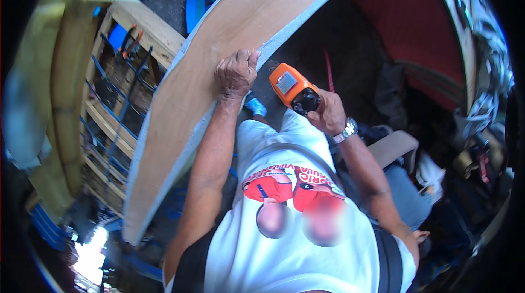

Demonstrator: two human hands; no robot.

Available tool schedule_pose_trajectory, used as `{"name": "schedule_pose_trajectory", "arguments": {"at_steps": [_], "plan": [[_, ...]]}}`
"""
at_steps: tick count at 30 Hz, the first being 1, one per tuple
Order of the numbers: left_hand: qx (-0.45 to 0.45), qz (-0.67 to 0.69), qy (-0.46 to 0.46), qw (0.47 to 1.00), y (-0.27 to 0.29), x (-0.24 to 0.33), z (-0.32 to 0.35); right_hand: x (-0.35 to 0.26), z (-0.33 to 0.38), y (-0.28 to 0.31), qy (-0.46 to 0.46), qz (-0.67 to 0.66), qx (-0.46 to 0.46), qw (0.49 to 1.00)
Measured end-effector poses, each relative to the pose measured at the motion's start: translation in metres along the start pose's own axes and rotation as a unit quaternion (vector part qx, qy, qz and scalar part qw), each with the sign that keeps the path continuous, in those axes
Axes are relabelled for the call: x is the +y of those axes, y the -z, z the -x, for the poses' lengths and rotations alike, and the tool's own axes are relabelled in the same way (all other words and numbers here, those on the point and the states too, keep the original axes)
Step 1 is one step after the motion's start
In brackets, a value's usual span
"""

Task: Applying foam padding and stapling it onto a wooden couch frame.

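A long curved panel, brown on its face with pale grey-blue fabric folded over its edges, slants from the upper middle to the lower left. My left hand is closed at the panel's right edge, knuckles up and fingers curled; exactly what lies under the fingertips is hidden. In my right hand is an orange staple gun with a black end, held just right of the panel. Its nose points up and left, apart from the panel. The fingers wrap round its handle, which is mostly hidden.
Left of the panel stands an open wooden frame with dark straps across it. Yellowish padded pieces are at the far left. A large dark red panel rises at the upper right. Blue strips lie on the floor beyond.
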State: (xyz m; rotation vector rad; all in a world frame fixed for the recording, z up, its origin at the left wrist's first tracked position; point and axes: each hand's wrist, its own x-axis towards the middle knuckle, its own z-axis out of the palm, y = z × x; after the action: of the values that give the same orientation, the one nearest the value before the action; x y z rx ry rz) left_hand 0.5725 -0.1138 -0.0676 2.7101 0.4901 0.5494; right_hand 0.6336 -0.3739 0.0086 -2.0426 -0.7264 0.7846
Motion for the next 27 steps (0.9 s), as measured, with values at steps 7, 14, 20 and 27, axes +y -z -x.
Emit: {"name": "schedule_pose_trajectory", "arguments": {"at_steps": [7,14,20,27], "plan": [[-0.012,0.001,0.008,1.000,-0.002,-0.001,0.004,-0.011,-0.023,-0.011,-0.012,-0.002,-0.019,1.000],[-0.001,0.000,0.002,1.000,-0.007,-0.002,0.006,-0.010,-0.030,-0.020,-0.017,0.057,-0.013,0.998],[0.003,-0.017,-0.014,1.000,-0.004,0.001,0.006,-0.003,-0.032,-0.027,0.036,0.100,-0.006,0.994],[-0.035,-0.046,-0.106,0.993,0.024,-0.003,0.021,0.010,-0.034,-0.025,-0.024,0.034,-0.014,0.999]]}}
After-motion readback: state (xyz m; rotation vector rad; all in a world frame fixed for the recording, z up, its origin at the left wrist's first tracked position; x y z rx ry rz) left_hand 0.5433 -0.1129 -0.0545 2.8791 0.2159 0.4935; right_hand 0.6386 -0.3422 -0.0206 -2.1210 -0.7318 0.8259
